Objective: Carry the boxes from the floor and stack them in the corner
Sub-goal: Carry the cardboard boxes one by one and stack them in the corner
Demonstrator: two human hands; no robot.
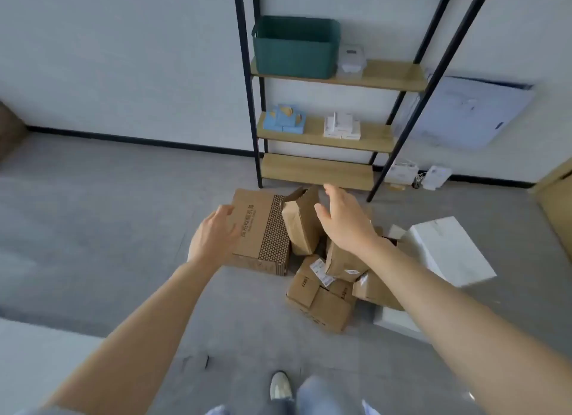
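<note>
Boxes [322, 278] heaped on floor [108, 213] before shelf unit [318, 170]; none seen stacked, task barely begun. Left hand [213, 238] touches printed box [263, 232], fingers relaxed; right hand [343, 219] spread, empty, above heap.

Chinese print on the patterned box [263, 229] is too blurred to read

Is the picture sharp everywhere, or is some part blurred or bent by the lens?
Head view: the black metal shelf frame leans and bows from wide-angle distortion; the printed brown cardboard box reads fairly sharp, the grey floor smears toward the left edge; soft even light, only faint shadows, no glare.
</note>
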